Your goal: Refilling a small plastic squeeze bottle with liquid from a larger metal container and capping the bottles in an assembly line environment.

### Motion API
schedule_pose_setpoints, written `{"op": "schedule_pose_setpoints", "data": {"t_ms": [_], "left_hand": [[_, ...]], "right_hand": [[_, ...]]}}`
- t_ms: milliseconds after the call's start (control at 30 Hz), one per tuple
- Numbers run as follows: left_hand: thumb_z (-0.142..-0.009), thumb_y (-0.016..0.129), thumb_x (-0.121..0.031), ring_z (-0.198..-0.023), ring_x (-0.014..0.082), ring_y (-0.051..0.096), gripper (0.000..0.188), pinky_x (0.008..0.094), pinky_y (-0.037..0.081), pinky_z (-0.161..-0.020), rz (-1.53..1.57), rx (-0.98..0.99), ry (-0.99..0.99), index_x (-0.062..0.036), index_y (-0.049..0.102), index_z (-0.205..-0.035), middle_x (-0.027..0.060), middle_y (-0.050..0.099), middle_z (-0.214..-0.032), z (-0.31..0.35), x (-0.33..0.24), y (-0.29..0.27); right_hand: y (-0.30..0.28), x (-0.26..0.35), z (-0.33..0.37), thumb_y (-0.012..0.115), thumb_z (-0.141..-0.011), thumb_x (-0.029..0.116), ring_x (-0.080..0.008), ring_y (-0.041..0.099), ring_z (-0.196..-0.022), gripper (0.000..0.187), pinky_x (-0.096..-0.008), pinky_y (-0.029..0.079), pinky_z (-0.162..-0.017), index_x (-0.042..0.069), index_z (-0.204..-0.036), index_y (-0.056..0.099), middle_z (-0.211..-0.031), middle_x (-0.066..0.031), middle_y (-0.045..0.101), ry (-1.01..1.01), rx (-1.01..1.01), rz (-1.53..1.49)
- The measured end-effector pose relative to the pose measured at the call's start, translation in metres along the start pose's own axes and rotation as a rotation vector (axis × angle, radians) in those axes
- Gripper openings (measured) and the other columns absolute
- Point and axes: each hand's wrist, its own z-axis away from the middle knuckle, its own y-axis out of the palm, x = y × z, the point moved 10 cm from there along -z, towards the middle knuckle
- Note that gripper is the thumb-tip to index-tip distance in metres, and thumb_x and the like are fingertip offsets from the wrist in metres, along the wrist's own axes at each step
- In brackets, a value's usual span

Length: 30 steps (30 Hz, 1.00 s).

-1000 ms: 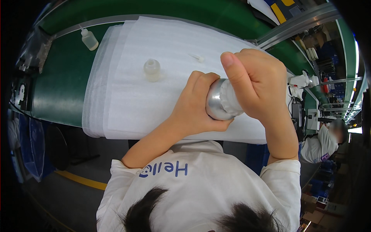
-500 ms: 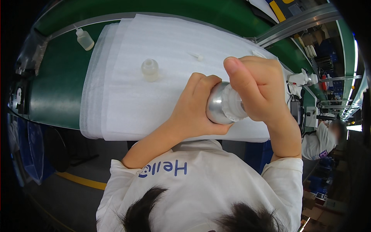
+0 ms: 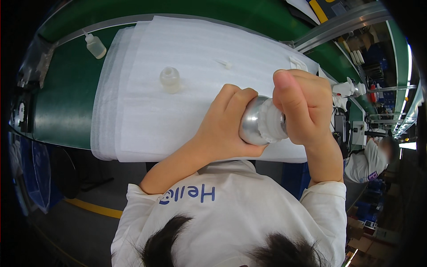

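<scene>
My left hand (image 3: 222,122) wraps round a silver metal bottle (image 3: 251,122), which leans toward the right. Crinkled translucent plastic (image 3: 270,121) rings the bottle's neck. Right at the mouth, my right hand (image 3: 307,107) is closed in a fist with the thumb on top; whatever it grips is hidden behind the fingers. A small translucent plastic bottle (image 3: 170,81) without a cap stands on the white foam sheet (image 3: 142,120), holding some liquid. Farther right on the sheet lies a thin white nozzle cap (image 3: 226,65).
A squeeze bottle (image 3: 95,47) with a pointed nozzle stands on the green tabletop (image 3: 64,107) at far left. Beyond my right hand are a white frame-like piece (image 3: 298,63) and a white-and-silver object (image 3: 349,88). Another person (image 3: 362,163) sits off to the right.
My right hand has shifted a little to the right, baring more of the bottle's neck. My left hand keeps its hold on the metal bottle.
</scene>
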Motion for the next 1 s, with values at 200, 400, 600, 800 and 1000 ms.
{"op": "schedule_pose_setpoints", "data": {"t_ms": [200, 400, 600, 800, 1000], "left_hand": [[-0.050, 0.080, -0.014, -0.087, 0.0187, 0.049, 0.075, 0.0309, 0.041, -0.071, -0.013, 0.062, -0.022, -0.0084, 0.043, -0.114, 0.0056, 0.044, -0.097, 0.000, 0.001, 0.004], [-0.050, 0.080, -0.014, -0.087, 0.0186, 0.050, 0.074, 0.0309, 0.042, -0.072, -0.017, 0.046, -0.026, -0.0084, 0.044, -0.114, 0.0054, 0.044, -0.097, 0.001, 0.001, 0.003], [-0.046, 0.078, -0.017, -0.079, 0.0252, 0.049, 0.070, 0.0336, 0.044, -0.063, -0.004, -0.003, 0.026, -0.0057, 0.046, -0.108, 0.0106, 0.045, -0.090, 0.000, -0.002, 0.000], [-0.049, 0.080, -0.014, -0.087, 0.0195, 0.050, 0.073, 0.0307, 0.041, -0.072, -0.010, 0.046, -0.017, -0.0079, 0.045, -0.112, 0.0058, 0.045, -0.096, 0.001, 0.001, 0.002], [-0.047, 0.081, -0.014, -0.087, 0.0201, 0.050, 0.073, 0.0314, 0.041, -0.073, -0.070, 0.005, 0.050, -0.0083, 0.045, -0.111, 0.0062, 0.046, -0.097, -0.004, -0.005, -0.006]], "right_hand": [[-0.003, -0.001, 0.002, 0.053, -0.088, 0.013, -0.0154, 0.037, -0.039, 0.033, -0.0276, 0.027, -0.038, 0.001, -0.058, 0.056, -0.045, -0.0063, 0.043, 0.002, -0.034, -0.030], [-0.004, -0.001, 0.003, 0.052, -0.088, 0.012, -0.0140, 0.036, -0.039, 0.033, -0.0271, 0.026, -0.038, 0.001, -0.057, 0.055, -0.045, -0.0055, 0.042, -0.016, -0.047, -0.055], [-0.004, -0.001, 0.004, 0.052, -0.088, 0.012, -0.0136, 0.035, -0.039, 0.033, -0.0272, 0.025, -0.038, 0.001, -0.056, 0.053, -0.044, -0.0053, 0.040, -0.014, -0.053, -0.056], [-0.006, -0.001, 0.005, 0.052, -0.088, 0.010, -0.0145, 0.032, -0.038, 0.035, -0.0281, 0.024, -0.038, 0.000, -0.054, 0.050, -0.044, -0.0051, 0.038, -0.019, -0.076, -0.077], [-0.015, 0.008, 0.006, 0.051, -0.087, 0.010, -0.0155, 0.029, -0.038, 0.036, -0.0277, 0.022, -0.038, 0.002, -0.053, 0.044, -0.045, -0.0045, 0.035, -0.157, -0.175, -0.104]]}}
